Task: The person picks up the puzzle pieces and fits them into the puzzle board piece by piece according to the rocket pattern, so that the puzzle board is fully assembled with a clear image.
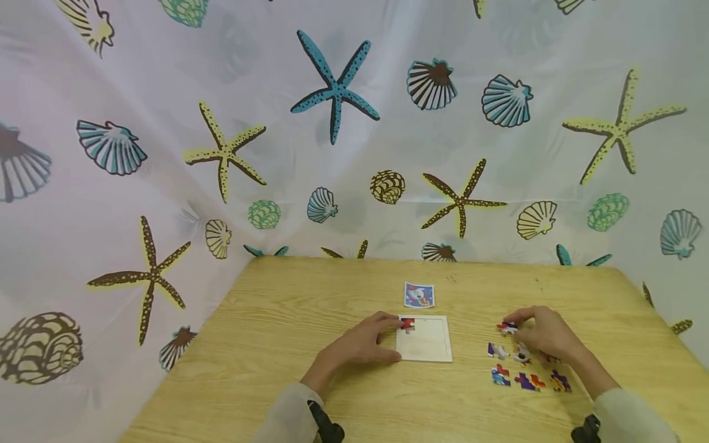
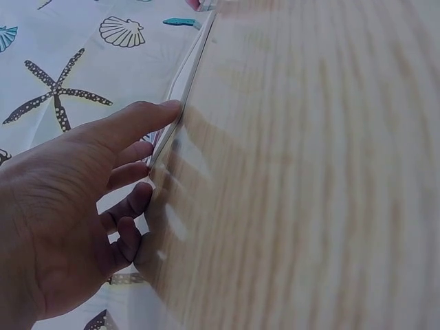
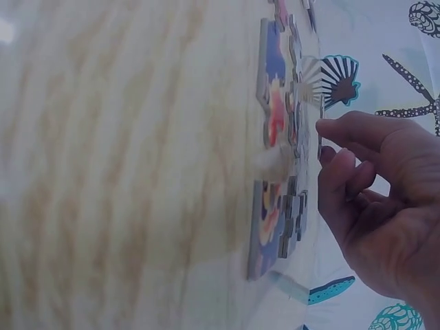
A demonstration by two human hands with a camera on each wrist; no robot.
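A white puzzle board [image 1: 428, 344] lies on the table, with one red-and-purple puzzle piece [image 1: 408, 323] in its far left corner. My left hand [image 1: 362, 338] rests at the board's left edge, fingertips near the far corner and thumb at the near corner. In the left wrist view the thumb of the left hand [image 2: 82, 179] touches that edge. To the right, my right hand [image 1: 545, 332] pinches a puzzle piece [image 1: 506, 328] between thumb and fingers. Edge-on, that piece [image 3: 321, 127] appears thin in the right wrist view. Below the hand lie several loose pieces [image 1: 526, 381], some partly hidden.
A small picture card [image 1: 419, 295] of a white figure on blue lies just beyond the board. The wooden table [image 1: 277, 295] meets a white cloth [image 1: 376, 234] printed with shells and starfish at the back and sides.
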